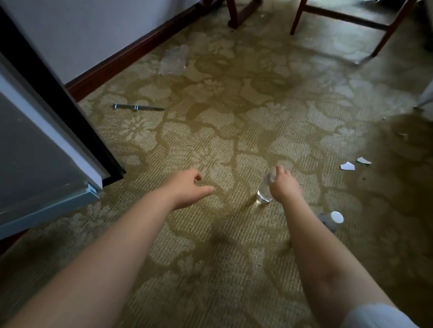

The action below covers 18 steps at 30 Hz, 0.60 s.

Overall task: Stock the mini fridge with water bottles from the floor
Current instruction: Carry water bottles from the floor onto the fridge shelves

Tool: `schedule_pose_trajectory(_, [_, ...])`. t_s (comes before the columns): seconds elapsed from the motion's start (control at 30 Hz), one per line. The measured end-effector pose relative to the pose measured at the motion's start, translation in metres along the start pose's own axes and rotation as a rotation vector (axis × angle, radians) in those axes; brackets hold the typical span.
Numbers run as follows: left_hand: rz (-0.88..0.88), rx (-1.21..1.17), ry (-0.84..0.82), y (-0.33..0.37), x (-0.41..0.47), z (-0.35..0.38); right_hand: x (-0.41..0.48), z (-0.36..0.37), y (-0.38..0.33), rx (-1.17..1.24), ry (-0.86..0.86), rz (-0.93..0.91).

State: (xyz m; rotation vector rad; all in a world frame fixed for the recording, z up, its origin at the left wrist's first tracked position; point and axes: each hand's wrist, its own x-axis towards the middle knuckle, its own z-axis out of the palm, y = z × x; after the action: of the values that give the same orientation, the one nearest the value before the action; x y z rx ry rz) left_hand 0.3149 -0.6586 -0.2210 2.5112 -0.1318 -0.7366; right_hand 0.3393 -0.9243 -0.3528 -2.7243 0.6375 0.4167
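Note:
A clear water bottle [264, 193] stands on the patterned carpet, and my right hand [285, 185] grips its upper part from above. A second bottle with a white cap [333, 218] stands just right of my right forearm, partly hidden by it. My left hand [189, 187] hovers over the carpet to the left of the bottle, fingers loosely curled, holding nothing. The open mini fridge door [37, 161] fills the left edge; the fridge's inside is out of view.
Crumpled clear plastic wrap [174, 61] lies by the dark baseboard. A thin grey metal piece [137, 107] lies on the carpet near the door. White paper scraps [348, 166] lie at right. Wooden chair legs [336, 19] stand at the back.

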Motion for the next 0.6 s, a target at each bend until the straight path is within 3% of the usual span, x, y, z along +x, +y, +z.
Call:
schedule_pose_trajectory(0.27, [-0.068,0.019,-0.086,-0.013,-0.01,0.012,-0.014,0.006,-0.008,-0.169,0.039,-0.069])
schedule_pose_trajectory(0.47, [-0.109,-0.007,-0.056,-0.023,-0.026,0.003,-0.038,-0.018,-0.043,0.283,-0.083,-0.312])
schedule_pose_trajectory(0.6, [-0.074,-0.055,0.07,-0.025,-0.041,0.0,-0.069,-0.045,-0.089,0.474,-0.146,-0.539])
